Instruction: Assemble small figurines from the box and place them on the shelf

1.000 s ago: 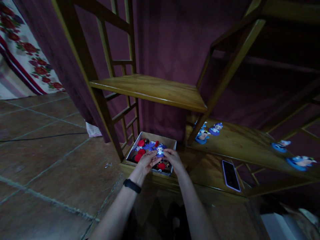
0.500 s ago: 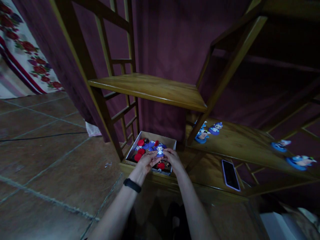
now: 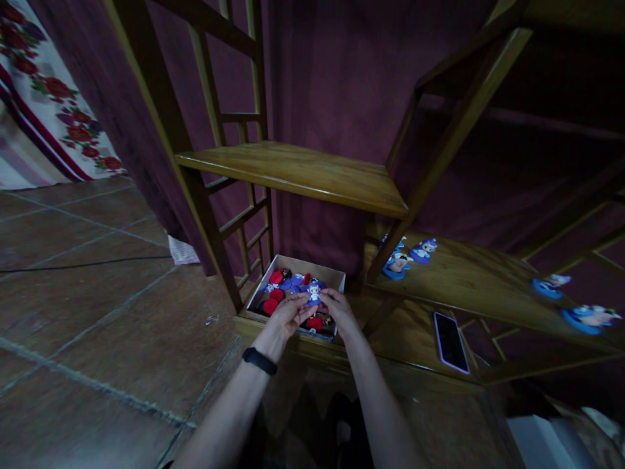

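Between my two hands stands a small purple-and-white figurine (image 3: 314, 293), upright on a purple base. My left hand (image 3: 289, 314) grips it from the left, fingers under and beside the base. From the right, my right hand (image 3: 336, 306) pinches its other side. Both hands are above an open cardboard box (image 3: 331, 273), whose contents are partly covered by them. Several figurines with red or purple bases lie in the box, among them red round ones (image 3: 271, 303) at its left.
On the right shelf (image 3: 469, 282) stand a purple figurine (image 3: 424, 251) and several blue-based ones, including one (image 3: 590, 318) at the far right. A phone (image 3: 450, 342) lies on the lower board. An upper shelf (image 3: 293, 170) and posts frame the box.
The view has shifted very slightly. Both hands keep the same hold on the figurine, with no other clear movement.
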`<state>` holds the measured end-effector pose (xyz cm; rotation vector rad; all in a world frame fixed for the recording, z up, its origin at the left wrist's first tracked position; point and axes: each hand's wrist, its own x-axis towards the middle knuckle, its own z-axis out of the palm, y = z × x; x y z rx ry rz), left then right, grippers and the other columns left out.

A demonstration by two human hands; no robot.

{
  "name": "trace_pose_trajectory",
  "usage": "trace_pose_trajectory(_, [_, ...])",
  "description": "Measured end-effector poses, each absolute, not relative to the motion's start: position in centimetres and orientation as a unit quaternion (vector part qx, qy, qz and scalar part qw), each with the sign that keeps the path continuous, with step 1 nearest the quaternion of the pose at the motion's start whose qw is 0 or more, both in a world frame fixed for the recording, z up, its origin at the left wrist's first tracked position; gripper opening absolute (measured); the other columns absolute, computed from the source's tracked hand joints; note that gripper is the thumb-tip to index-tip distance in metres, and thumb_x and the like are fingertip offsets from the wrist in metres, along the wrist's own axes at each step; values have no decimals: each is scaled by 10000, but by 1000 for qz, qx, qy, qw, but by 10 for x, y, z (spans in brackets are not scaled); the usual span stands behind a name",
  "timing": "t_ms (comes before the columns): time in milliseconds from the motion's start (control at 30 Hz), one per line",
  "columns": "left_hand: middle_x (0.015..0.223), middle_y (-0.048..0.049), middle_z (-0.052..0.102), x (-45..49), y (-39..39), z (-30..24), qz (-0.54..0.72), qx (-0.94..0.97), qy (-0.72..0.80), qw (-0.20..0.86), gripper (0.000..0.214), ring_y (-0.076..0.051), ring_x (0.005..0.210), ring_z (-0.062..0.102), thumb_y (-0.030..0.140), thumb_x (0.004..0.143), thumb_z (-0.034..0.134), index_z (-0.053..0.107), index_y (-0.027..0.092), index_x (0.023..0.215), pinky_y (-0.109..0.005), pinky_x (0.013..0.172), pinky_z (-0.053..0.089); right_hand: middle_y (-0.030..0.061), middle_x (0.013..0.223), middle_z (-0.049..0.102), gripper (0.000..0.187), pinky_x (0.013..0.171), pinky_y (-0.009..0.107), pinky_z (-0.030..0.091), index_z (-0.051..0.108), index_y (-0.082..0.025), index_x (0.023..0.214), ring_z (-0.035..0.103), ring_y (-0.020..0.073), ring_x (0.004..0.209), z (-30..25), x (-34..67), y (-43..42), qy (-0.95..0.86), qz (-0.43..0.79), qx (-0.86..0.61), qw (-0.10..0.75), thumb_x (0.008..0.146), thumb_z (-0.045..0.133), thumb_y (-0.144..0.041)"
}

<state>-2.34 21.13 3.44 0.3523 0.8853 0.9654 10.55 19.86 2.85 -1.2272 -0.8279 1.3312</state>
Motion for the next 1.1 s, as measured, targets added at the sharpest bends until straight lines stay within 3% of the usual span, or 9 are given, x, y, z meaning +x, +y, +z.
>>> trace_pose_trajectory(267, [665, -63, 658, -23, 211, 33, 445, 188, 410, 774, 58, -127, 610, 651, 57, 759, 563, 570, 110, 782, -240, 625, 557, -15, 671, 609, 213, 619, 255, 468, 628, -178, 726, 560, 125, 619, 24, 107, 201, -405, 516, -545, 522, 619, 606, -360])
trace_pose_trajectory(533, [644, -66, 668, -22, 206, 38, 417, 268, 456, 739, 102, -160, 602, 662, 130, 729, 618, 556, 127, 810, -252, 585, 546, 0, 726, 648, 212, 655, 258, 445, 657, -191, 772, 580, 154, 686, 14, 115, 207, -526, 378, -627, 433, 680, 535, -338])
trace_pose_trajectory(700, [545, -6, 630, -19, 207, 34, 399, 368, 506, 671, 120, -158, 525, 633, 215, 686, 657, 552, 168, 718, -260, 520, 520, -3, 687, 655, 184, 619, 239, 415, 666, -206, 718, 574, 149, 653, 22, 113, 202, -563, 322, -642, 410, 691, 525, -321])
trace_pose_trajectory(933, [455, 15, 548, -16, 211, 30, 441, 501, 527, 526, 135, -131, 469, 552, 129, 657, 617, 577, 184, 540, -200, 477, 401, 4, 647, 644, 122, 586, 249, 348, 640, -253, 591, 539, 150, 607, 26, 105, 199, -561, 253, -658, 434, 674, 557, -289])
trace_pose_trajectory(1100, [462, 7, 523, -14, 207, 36, 491, 515, 531, 461, 167, -144, 527, 533, 60, 620, 619, 588, 197, 532, -201, 532, 363, 15, 680, 644, 92, 641, 259, 362, 643, -253, 629, 546, 165, 661, 20, 102, 200, -538, 249, -659, 463, 666, 560, -268])
